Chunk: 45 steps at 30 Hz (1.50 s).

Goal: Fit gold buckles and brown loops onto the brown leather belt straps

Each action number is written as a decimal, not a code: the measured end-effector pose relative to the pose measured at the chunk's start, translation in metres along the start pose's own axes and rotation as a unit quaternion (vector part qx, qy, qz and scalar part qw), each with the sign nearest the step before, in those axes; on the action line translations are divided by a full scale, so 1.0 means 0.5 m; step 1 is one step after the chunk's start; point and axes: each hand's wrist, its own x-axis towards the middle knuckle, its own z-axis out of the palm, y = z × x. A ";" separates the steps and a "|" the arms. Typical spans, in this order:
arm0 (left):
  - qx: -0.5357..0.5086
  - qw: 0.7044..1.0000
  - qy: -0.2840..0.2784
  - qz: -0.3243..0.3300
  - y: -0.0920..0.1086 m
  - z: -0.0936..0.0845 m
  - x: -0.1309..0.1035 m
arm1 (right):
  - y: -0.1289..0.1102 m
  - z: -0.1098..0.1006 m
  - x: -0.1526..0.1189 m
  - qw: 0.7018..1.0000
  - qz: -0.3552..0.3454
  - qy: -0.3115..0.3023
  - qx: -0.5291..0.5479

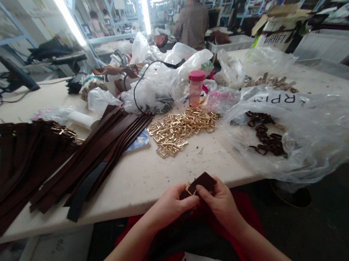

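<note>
Just past the table's front edge, my left hand pinches a gold buckle at the end of a dark brown strap. My right hand grips the brown strap itself, thumb on top. The two hands nearly touch. Beyond them lies a heap of gold buckles. Long brown straps lie fanned out to the left, beside a thicker bundle of straps. At the right, a clear plastic bag holds small dark brown loops.
A pink-lidded bottle stands behind the buckles. Plastic bags pile up across the back of the white table. A white roll lies behind the straps. A person is in the background, facing away.
</note>
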 end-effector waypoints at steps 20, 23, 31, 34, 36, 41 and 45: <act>0.109 0.986 0.123 -0.015 -0.045 -0.035 0.072 | -0.011 0.015 0.005 0.993 -0.083 -0.039 -0.072; 0.081 0.989 0.125 0.000 -0.047 -0.027 0.071 | 0.002 0.019 0.007 0.993 -0.065 -0.012 -0.094; 0.014 0.998 0.051 -0.036 -0.032 -0.036 0.073 | -0.023 -0.128 0.082 0.921 -0.150 0.057 -0.356; 0.012 0.998 0.050 -0.040 -0.037 -0.039 0.081 | -0.026 -0.265 0.168 0.874 -0.106 0.154 -0.448; 0.000 0.998 0.035 -0.047 -0.038 -0.033 0.084 | -0.016 -0.333 0.221 0.796 -0.019 0.119 -0.593; -0.004 0.998 0.021 -0.057 -0.035 -0.019 0.077 | 0.025 -0.363 0.285 0.751 0.048 0.067 -0.656; 0.000 0.998 0.035 -0.046 -0.034 -0.021 0.060 | 0.043 -0.340 0.287 0.755 0.056 0.053 -0.651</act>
